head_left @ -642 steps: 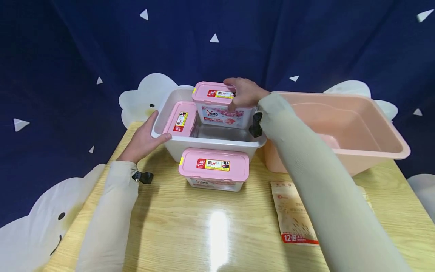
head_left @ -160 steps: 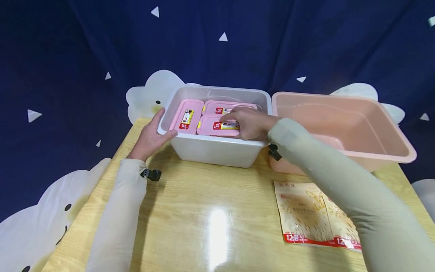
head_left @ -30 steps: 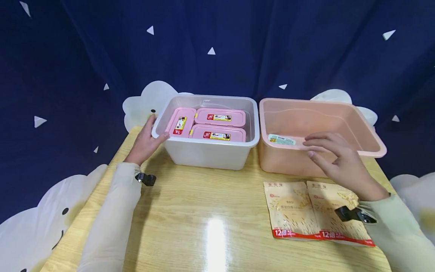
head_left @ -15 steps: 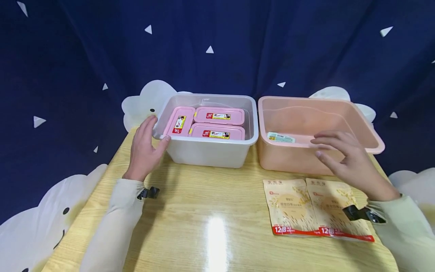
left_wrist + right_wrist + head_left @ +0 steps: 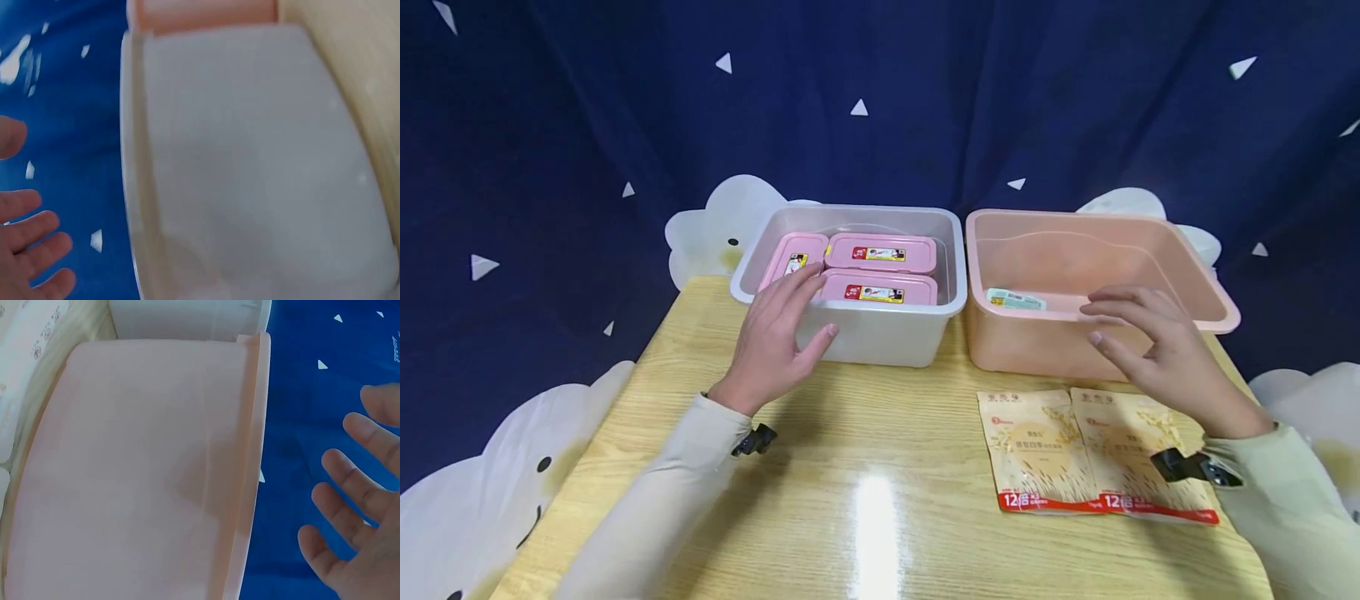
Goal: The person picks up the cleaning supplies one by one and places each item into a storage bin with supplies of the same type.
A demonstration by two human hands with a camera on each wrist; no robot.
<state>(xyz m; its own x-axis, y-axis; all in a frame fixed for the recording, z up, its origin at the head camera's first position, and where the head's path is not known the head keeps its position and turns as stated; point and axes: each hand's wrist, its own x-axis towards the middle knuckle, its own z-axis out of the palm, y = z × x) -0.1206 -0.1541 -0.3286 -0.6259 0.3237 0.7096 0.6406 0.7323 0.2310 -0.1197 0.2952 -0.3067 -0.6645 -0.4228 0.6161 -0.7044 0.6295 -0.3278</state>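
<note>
My left hand [image 5: 775, 342] hovers before the front left of the white tub [image 5: 880, 333], fingers spread, holding nothing. In the left wrist view its fingers are apart from the tub wall [image 5: 250, 156]. Three lidded pink OMO boxes lie in that tub: one along the left side [image 5: 805, 244], one at the back [image 5: 887, 252], one in front [image 5: 917, 287]. My right hand [image 5: 1172, 367], also with nothing in it, hangs at the front of the peach tub [image 5: 1037, 342], its fingers loosely bent and separated in the right wrist view.
A pale green label or packet [image 5: 1017, 300] shows inside the peach tub. Two beige pouches [image 5: 1037, 450] with red lower edges lie side by side on the wooden table [image 5: 775, 517]. Behind hangs a dark blue curtain [image 5: 910, 150].
Earlier, one pink box stood on the table and my right hand held another; all three now sit in the white tub. My left hand has left its rim, moving right; my right hand moved right.
</note>
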